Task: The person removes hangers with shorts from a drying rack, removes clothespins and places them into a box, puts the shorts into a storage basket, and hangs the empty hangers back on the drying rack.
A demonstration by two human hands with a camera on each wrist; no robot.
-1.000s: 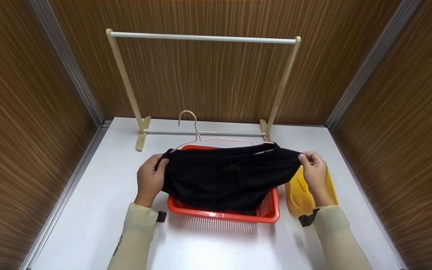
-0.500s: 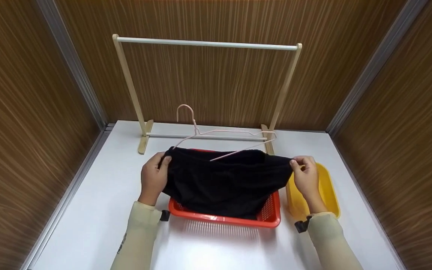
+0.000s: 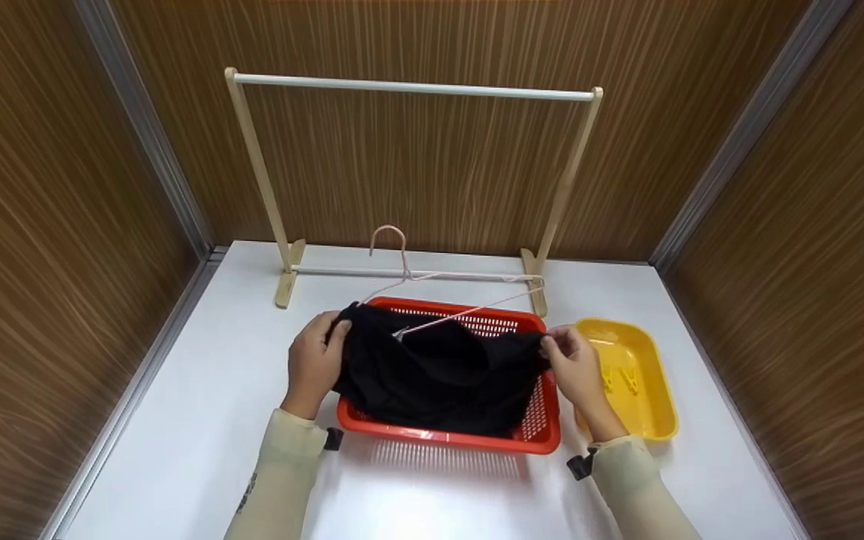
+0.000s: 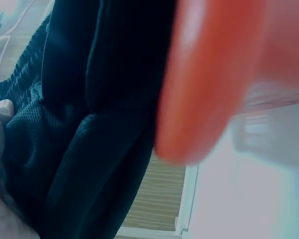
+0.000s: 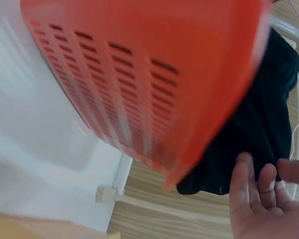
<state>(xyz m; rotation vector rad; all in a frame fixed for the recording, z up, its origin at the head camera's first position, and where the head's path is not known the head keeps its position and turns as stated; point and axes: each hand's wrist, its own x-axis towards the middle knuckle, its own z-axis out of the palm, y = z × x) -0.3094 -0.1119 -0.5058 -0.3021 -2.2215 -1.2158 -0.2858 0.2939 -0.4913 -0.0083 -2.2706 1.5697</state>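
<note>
A black garment with a gathered elastic waistband hangs bunched over the red basket. My left hand pinches its waistband at the left end, thumb on the near side. My right hand pinches the right end of the black garment between thumb and fingers, at the basket's right rim. A pale pink wire hanger stands hook up behind the cloth. Its left end is hidden in the waist opening, while its right end sticks out above the basket.
Behind the basket stands a wooden rack with a white top rail. At right, a yellow tray holds yellow clothespins. Wood-patterned walls enclose the white table at the back and both sides.
My right hand has moved left and down, and the stretched waistband has slackened into folds. The hanger's right end has come out of the waistband. The clothespins in the tray are uncovered.
</note>
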